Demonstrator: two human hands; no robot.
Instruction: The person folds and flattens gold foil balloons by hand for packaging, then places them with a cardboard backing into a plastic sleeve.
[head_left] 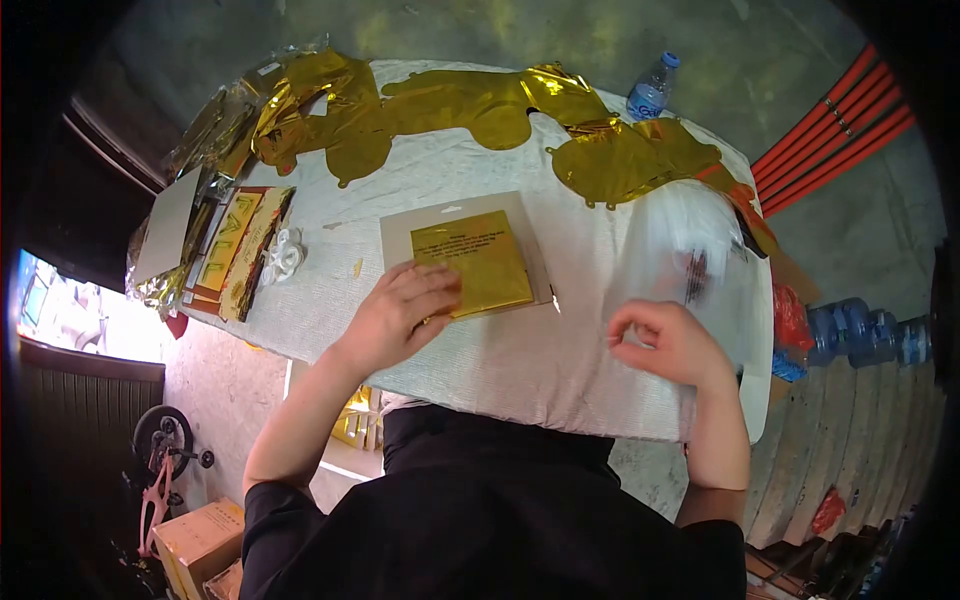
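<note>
Bare cloth (500,370) lay open between the hands and near the front edge. Gold foil balloons (480,105) crowded the far side, packets (235,250) the left, a bottle (652,88) beyond.

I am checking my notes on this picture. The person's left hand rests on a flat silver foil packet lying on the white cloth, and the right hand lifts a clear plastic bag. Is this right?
One detail is wrong: the flat foil packet is gold, not silver, as the head view shows. The left hand does rest on it, on the white cloth, and the right hand lifts the clear plastic bag.
</note>
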